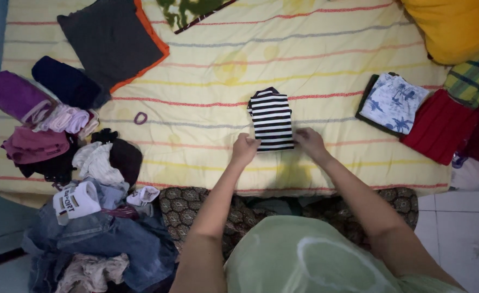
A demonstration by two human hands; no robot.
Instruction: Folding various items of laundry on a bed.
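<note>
Head view: my left hand (245,149) and right hand (310,142) pinch the near corners of a folded, black-and-white striped knit garment (272,119) on the quilted yellow striped bedspread (315,65).

Probably bedroom: quilted mattress (223,59), clothes (87,217)

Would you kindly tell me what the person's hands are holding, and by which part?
Both hands grip the folded black-and-white striped cloth garment at its near edge: the left hand at its near left corner, the right hand at its near right corner.
</note>
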